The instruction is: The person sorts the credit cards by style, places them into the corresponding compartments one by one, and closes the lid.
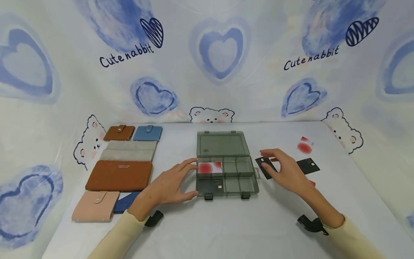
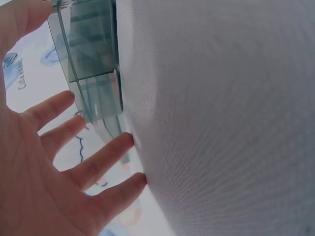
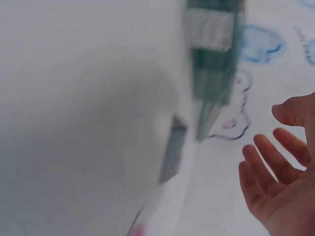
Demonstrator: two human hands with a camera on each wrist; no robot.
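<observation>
A green translucent divided box [image 1: 228,194] lies with its lid raised behind it. In its back left compartment is a red-and-white card [image 1: 216,168]; the front left one holds a black card [image 1: 207,186] marked VIP. My left hand [image 1: 168,185] is at the box's left side, fingers spread and thumb near the front corner, also visible in the left wrist view. Over a black card [image 1: 264,172] right of the box hovers my right hand [image 1: 286,174], fingers loosely bent; in the right wrist view nothing shows between them, and the card [image 3: 173,152] lies apart on the table.
Right of the right hand lie another black card [image 1: 311,165] and a red-and-white card [image 1: 305,146]; a red card edge [image 1: 312,183] shows beside the wrist. Along the left stand brown [image 1: 119,133], blue [image 1: 147,133], grey [image 1: 129,151], larger brown [image 1: 119,176] and pink [image 1: 93,208] wallets.
</observation>
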